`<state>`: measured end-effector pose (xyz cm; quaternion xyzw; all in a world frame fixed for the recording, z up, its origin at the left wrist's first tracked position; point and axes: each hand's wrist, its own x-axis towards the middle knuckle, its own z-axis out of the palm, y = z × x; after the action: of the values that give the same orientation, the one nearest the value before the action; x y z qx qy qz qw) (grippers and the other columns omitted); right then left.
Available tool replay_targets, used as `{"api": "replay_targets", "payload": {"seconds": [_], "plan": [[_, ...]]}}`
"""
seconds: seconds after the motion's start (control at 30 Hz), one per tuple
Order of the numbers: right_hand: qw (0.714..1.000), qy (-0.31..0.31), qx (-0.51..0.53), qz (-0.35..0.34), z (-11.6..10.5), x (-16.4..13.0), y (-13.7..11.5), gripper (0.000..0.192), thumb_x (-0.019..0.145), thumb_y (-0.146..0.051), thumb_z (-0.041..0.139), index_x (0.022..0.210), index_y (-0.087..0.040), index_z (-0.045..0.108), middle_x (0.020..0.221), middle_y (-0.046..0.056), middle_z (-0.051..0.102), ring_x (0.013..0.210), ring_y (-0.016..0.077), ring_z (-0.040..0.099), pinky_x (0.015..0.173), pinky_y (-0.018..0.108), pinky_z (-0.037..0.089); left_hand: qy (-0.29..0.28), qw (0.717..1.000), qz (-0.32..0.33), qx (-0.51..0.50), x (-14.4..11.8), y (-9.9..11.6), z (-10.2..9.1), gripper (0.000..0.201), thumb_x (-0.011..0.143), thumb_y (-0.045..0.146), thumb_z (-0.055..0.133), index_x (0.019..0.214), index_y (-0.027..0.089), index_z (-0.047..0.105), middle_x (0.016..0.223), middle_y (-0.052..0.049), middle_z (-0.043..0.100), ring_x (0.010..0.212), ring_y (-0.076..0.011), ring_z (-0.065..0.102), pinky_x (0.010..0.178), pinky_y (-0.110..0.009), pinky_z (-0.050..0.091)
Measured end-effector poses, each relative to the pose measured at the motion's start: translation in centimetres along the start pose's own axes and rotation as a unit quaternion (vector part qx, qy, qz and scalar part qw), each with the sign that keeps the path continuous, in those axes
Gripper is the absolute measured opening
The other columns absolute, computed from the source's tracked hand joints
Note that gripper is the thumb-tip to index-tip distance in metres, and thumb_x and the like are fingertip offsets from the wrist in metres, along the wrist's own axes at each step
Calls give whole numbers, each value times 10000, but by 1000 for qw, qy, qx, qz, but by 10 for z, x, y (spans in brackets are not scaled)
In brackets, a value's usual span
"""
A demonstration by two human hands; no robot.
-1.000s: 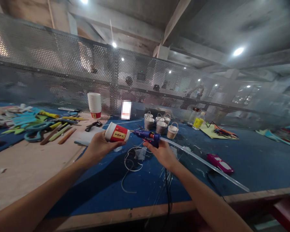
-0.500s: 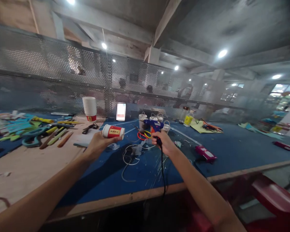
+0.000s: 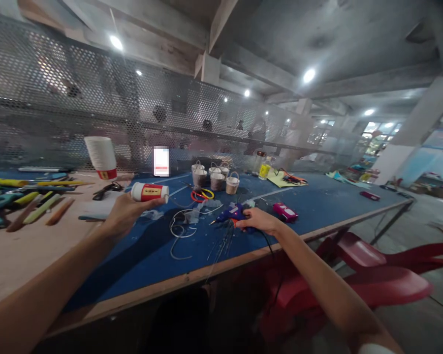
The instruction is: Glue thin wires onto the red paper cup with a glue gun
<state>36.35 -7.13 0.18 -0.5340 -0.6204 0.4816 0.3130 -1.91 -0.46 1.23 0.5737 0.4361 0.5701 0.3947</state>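
Observation:
My left hand (image 3: 123,214) is closed round a red and white paper cup (image 3: 149,192), tipped on its side above the table. In my right hand (image 3: 256,220) is a blue hot glue gun (image 3: 230,213) with an orange trigger, low over the blue table top, its nozzle pointing left. Whether the gun touches the table I cannot tell. White wire (image 3: 184,216) lies in loops between the hands. Behind it are pliers with red and yellow handles (image 3: 202,195) and several small cups with wire handles (image 3: 216,181).
A tall stack of paper cups (image 3: 101,155) stands at the back left, near several tools (image 3: 33,206). A magenta box-like object (image 3: 285,212) lies right of my right hand. Further back is a yellow-labelled bottle (image 3: 265,169). Red chairs (image 3: 369,280) stand by the front edge.
My right hand has lowered the glue gun from before the small cups to just over the table. My left hand still holds the paper cup sideways. The view has turned right.

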Motion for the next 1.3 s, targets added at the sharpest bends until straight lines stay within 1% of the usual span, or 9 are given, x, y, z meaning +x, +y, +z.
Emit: {"api": "replay_targets", "payload": {"seconds": [0.23,0.3,0.43,0.53,0.6,0.73,0.9,1.13,1.3], "plan": [[997,-12,-83,-3,1,8,10,437,812,-570,705,835,-133,698,799,68,722,743,182,682,714,296,538,1,999,-9,-33,4,-11,1,395,503,260,939,828,169,733,732,-15,708,625,-147,600,547,-249,444],[985,33,-164,-35,2,9,15,378,843,-525,681,840,-150,728,796,53,711,794,205,673,757,314,513,-11,999,-13,-32,3,-9,2,407,523,273,933,861,157,737,780,-35,726,660,-158,621,571,-255,456],[920,156,-353,-72,7,5,15,251,855,-429,695,898,-188,748,935,61,690,887,236,663,803,340,479,-24,1000,-12,-16,2,-7,2,407,551,291,926,886,143,747,774,-39,731,656,-160,624,584,-257,454],[887,221,-393,-102,18,5,-3,238,839,-389,732,951,-181,709,1032,87,668,946,246,661,840,359,482,-19,1000,-16,-3,0,-6,4,365,560,308,927,830,154,736,704,-13,705,614,-148,596,563,-250,438],[888,240,-354,-168,32,13,-24,203,885,-338,685,1028,-194,674,1083,85,669,973,229,663,879,366,486,-23,1000,-16,-1,-3,-3,6,342,571,308,923,815,163,732,685,0,697,600,-140,584,562,-246,437],[936,114,-181,-279,72,46,-67,318,922,-366,659,1203,-235,591,1231,78,676,1143,214,640,1021,385,464,-51,999,-10,-4,-12,8,10,300,609,304,906,824,164,750,707,-16,721,600,-143,591,562,-250,442],[958,-18,-105,-267,109,84,-85,400,842,-273,748,1206,-219,591,1284,105,672,1225,235,616,1079,425,447,-30,999,-12,-5,-15,13,10,296,597,294,901,816,164,751,720,-49,737,613,-177,618,570,-282,468],[958,-31,-63,-278,107,92,-75,131,872,-299,719,953,-198,704,907,41,739,875,192,691,893,380,530,-42,999,-20,8,-15,11,10,212,632,238,873,807,175,769,727,-31,740,634,-169,618,594,-275,472],[952,14,-42,-303,102,86,-80,108,895,-320,697,915,-216,719,868,30,726,840,181,667,844,350,522,-43,998,-39,9,-15,9,12,281,607,282,906,838,183,781,726,-33,751,626,-171,622,590,-276,485]]}}
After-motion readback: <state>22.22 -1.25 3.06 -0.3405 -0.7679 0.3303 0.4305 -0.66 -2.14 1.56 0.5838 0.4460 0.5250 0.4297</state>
